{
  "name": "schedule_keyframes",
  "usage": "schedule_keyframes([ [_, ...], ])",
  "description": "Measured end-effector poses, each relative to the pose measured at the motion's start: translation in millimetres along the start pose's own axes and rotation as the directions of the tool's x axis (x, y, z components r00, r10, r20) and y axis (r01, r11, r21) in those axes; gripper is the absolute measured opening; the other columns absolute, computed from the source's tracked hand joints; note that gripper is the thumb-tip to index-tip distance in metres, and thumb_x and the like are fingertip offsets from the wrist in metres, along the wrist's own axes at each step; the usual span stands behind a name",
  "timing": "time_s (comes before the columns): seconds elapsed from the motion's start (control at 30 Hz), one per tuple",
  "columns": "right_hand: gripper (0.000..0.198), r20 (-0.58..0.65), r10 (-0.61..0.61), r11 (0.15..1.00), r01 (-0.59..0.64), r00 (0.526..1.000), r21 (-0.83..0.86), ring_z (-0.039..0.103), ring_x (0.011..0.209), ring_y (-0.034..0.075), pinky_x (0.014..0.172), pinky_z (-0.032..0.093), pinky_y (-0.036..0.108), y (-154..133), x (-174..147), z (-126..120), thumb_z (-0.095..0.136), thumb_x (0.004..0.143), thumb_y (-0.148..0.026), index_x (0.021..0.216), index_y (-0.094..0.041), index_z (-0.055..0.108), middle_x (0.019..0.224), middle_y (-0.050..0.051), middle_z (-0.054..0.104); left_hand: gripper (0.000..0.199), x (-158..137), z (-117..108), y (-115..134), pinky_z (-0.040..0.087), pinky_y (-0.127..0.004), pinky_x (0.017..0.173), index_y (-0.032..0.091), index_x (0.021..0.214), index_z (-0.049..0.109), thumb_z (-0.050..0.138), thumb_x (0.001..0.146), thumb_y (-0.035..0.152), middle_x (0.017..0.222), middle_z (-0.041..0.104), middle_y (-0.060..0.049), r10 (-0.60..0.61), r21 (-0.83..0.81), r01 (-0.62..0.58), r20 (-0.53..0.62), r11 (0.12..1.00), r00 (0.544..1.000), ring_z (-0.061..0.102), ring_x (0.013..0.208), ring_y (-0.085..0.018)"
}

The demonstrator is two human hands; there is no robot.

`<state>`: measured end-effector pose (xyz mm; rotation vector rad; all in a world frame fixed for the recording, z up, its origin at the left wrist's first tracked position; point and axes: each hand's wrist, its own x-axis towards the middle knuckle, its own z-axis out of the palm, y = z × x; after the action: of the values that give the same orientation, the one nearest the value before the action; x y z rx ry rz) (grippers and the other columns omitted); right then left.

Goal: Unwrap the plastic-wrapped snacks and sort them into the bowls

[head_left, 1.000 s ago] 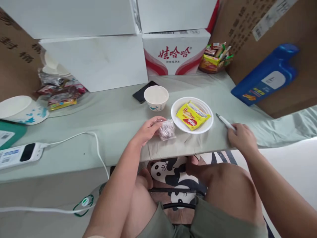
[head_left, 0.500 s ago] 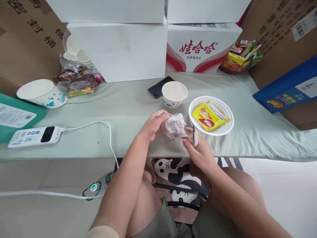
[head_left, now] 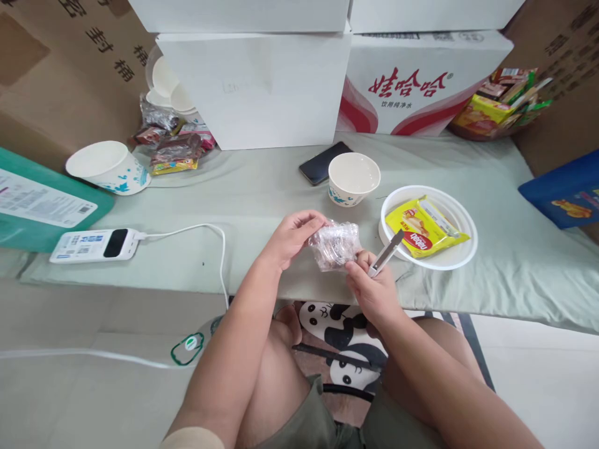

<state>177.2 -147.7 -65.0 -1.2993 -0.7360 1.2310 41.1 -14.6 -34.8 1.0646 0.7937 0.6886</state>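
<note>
The left hand (head_left: 299,240) is mostly closed, its thumb and fingers pinching the left edge of a film-wrapped packet (head_left: 334,246). The right hand (head_left: 374,290) is curled around a knife (head_left: 386,254), while its thumb and a finger also touch the packet's lower right corner. So the packet lies between the two hands, over the front of the table (head_left: 262,209). The knife's blade slants up and away to the right of the right hand, clear of the packet; whether it touches the bowl (head_left: 461,259) behind it, I cannot tell.

Just beyond the right hand, to its right, that white bowl holds a yellow pack (head_left: 423,227). Ahead of the hands stands a cup (head_left: 354,178), upright, with a phone (head_left: 321,165) lying just behind it.

Well to the left of the left hand is a power bank (head_left: 93,245) with a white cable (head_left: 201,226), and beyond it a larger cup (head_left: 107,167), tilted. Farthest ahead of the hands are white boxes (head_left: 262,87); a basket of snacks (head_left: 496,112) sits ahead and to the right.
</note>
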Motion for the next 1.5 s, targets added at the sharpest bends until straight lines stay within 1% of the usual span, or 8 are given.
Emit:
schedule_keyframes([
  [0.13, 0.055, -0.147, -0.047, 0.993, 0.062, 0.988, 0.102, 0.024, 0.049, 0.005, 0.043, 0.018, 0.026, -1.8, -1.7, 1.3, 0.077, 0.078, -0.047, 0.066, -0.023, 0.028, 0.081, -0.003, 0.047, 0.035, 5.1, 16.8, -7.5, 0.048, -0.024, 0.07, 0.022, 0.086, 0.064, 0.084, 0.071, 0.047, 0.088, 0.066, 0.0, 0.329, 0.19, -0.292, -0.202, 0.937, 0.923, 0.059, 0.076, -0.012],
  [0.27, 0.053, -0.167, -0.094, 0.994, 0.102, 0.981, 0.042, 0.022, 0.05, 0.005, 0.045, 0.02, 0.026, -1.6, -5.6, -3.4, 0.073, 0.081, -0.046, 0.067, -0.023, 0.028, 0.082, -0.003, 0.049, 0.037, 3.1, 24.4, -10.5, 0.049, -0.028, 0.075, 0.021, 0.072, 0.065, 0.07, 0.083, 0.056, 0.083, 0.064, -0.003, 0.427, 0.299, -0.371, -0.148, 0.879, 0.892, 0.059, 0.081, -0.016],
  [0.37, 0.051, -0.183, -0.118, 0.991, 0.127, 0.976, 0.04, 0.023, 0.05, 0.005, 0.046, 0.02, 0.026, -3.5, -6.7, -9.7, 0.072, 0.082, -0.046, 0.068, -0.023, 0.029, 0.078, -0.004, 0.047, 0.045, -0.6, 26.3, -12.4, 0.053, -0.028, 0.076, 0.021, 0.082, 0.069, 0.058, 0.088, 0.064, 0.097, 0.068, -0.006, 0.35, 0.194, -0.336, -0.036, 0.921, 0.936, 0.063, 0.092, -0.018],
  [0.53, 0.049, -0.215, -0.182, 0.983, 0.177, 0.96, -0.04, 0.041, 0.059, 0.012, 0.055, 0.036, 0.028, -20.8, -10.8, -19.0, 0.072, 0.082, -0.048, 0.065, -0.025, 0.032, 0.066, -0.004, 0.038, 0.068, -5.8, 34.5, -14.7, 0.056, -0.025, 0.065, 0.028, 0.122, 0.057, 0.088, 0.064, 0.048, 0.104, 0.067, -0.002, 0.054, 0.106, -0.077, 0.204, 0.991, 0.977, 0.066, 0.083, -0.017],
  [0.7, 0.04, -0.256, -0.273, 0.941, 0.203, 0.927, -0.269, 0.059, 0.088, 0.021, 0.075, 0.046, 0.034, -31.8, -20.1, -28.9, 0.067, 0.085, -0.049, 0.065, -0.024, 0.043, 0.078, 0.003, 0.057, 0.07, -1.7, 38.1, -16.4, 0.056, -0.026, 0.066, 0.027, 0.117, 0.053, 0.09, 0.061, 0.047, 0.097, 0.07, -0.002, 0.093, 0.117, -0.104, 0.1, 0.988, 0.991, 0.068, 0.084, -0.018],
  [0.93, 0.041, 0.019, 0.075, 0.989, -0.077, 0.997, 0.126, 0.033, 0.045, 0.008, 0.042, 0.023, 0.023, -23.2, -21.8, -26.2, 0.048, 0.09, -0.062, 0.077, -0.023, 0.047, 0.062, -0.006, 0.043, 0.062, 3.7, 32.7, -17.3, 0.055, -0.026, 0.075, 0.025, 0.104, 0.051, 0.091, 0.059, 0.042, 0.087, 0.069, 0.002, 0.207, 0.262, -0.208, 0.03, 0.942, 0.978, 0.07, 0.083, -0.016],
  [1.23, 0.043, -0.023, 0.04, 0.979, -0.044, 0.999, -0.197, 0.045, 0.046, 0.01, 0.045, 0.032, 0.024, -25.9, -14.6, -18.0, 0.05, 0.092, -0.064, 0.083, -0.022, 0.056, 0.058, -0.006, 0.048, 0.061, -1.4, 32.4, -23.9, 0.056, -0.026, 0.071, 0.025, 0.097, 0.049, 0.093, 0.057, 0.039, 0.085, 0.068, 0.003, 0.191, 0.209, -0.196, 0.042, 0.958, 0.981, 0.069, 0.078, -0.015],
  [1.5, 0.045, 0.048, 0.091, 0.943, -0.07, 0.995, -0.326, 0.047, 0.048, 0.012, 0.046, 0.035, 0.025, -17.8, -15.2, -12.9, 0.046, 0.094, -0.064, 0.084, -0.022, 0.057, 0.056, -0.005, 0.049, 0.073, -1.0, 22.3, -10.9, 0.054, -0.024, 0.069, 0.029, 0.1, 0.042, 0.095, 0.052, 0.045, 0.089, 0.066, 0.006, 0.17, -0.043, -0.182, -0.198, 0.982, 0.965, 0.067, 0.076, -0.011],
])
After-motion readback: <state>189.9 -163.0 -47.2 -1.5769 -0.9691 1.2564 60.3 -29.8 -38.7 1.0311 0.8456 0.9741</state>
